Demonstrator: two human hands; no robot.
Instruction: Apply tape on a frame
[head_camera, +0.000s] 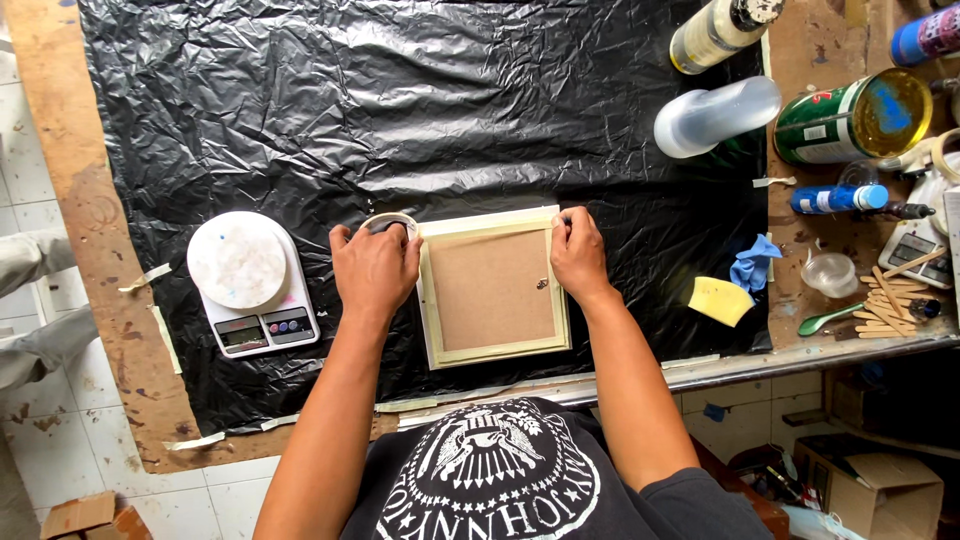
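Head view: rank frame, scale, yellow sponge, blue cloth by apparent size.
1. frame, largest, between the hands.
2. scale, clearly smaller than the frame.
3. yellow sponge and blue cloth: both small and close in size; the cloth is crumpled, so no ranking between them.

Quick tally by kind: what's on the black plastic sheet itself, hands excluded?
Picture frame, lying back side up: 1
Tape roll, under the left hand: 1
Kitchen scale: 1
Yellow sponge: 1
Blue cloth: 1
Total: 5
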